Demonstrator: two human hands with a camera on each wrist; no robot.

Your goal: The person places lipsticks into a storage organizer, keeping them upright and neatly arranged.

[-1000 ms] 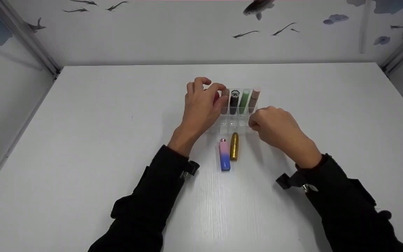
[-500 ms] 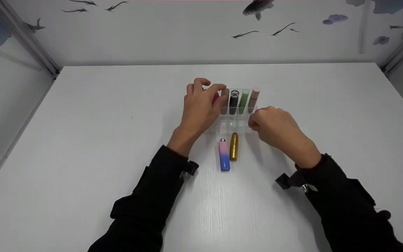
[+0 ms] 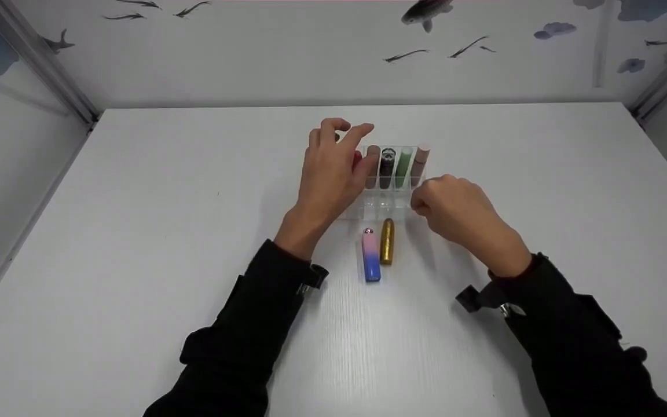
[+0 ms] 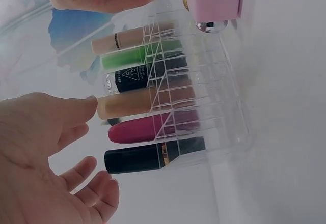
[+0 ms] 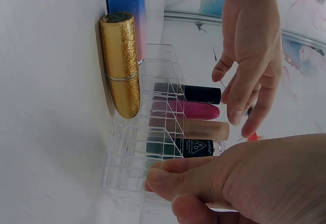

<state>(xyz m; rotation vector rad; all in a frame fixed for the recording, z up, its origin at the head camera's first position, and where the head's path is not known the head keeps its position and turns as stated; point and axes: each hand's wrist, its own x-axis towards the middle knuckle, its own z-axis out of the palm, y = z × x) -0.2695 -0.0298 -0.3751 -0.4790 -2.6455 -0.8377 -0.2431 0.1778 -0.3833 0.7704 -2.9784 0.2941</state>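
Observation:
A clear lipstick organizer [image 3: 385, 200] has several tubes standing in its back row. They are a black tube with a gold band [image 4: 135, 159], a magenta tube [image 4: 135, 131], a beige tube [image 4: 125, 102], a black bottle with white print [image 4: 132, 79], a green tube [image 4: 125, 57] and a pale pink tube [image 4: 118, 40]. My left hand [image 3: 332, 171] hovers at the left tubes, fingers spread and holding nothing; its thumb lies right at the beige tube's top. With my right hand [image 3: 455, 205] I pinch the organizer's right side between thumb and fingers.
In front of the organizer, a gold lipstick [image 3: 387, 242] and a pink-to-blue lipstick [image 3: 371, 256] lie side by side on the white table [image 3: 136, 260]. A white panel with fish drawings [image 3: 287, 63] rises behind the table's back edge.
My left hand has risen slightly, its index finger lifting away from the tube tops. The right hand stays at the organizer's side, and the two loose lipsticks have not moved.

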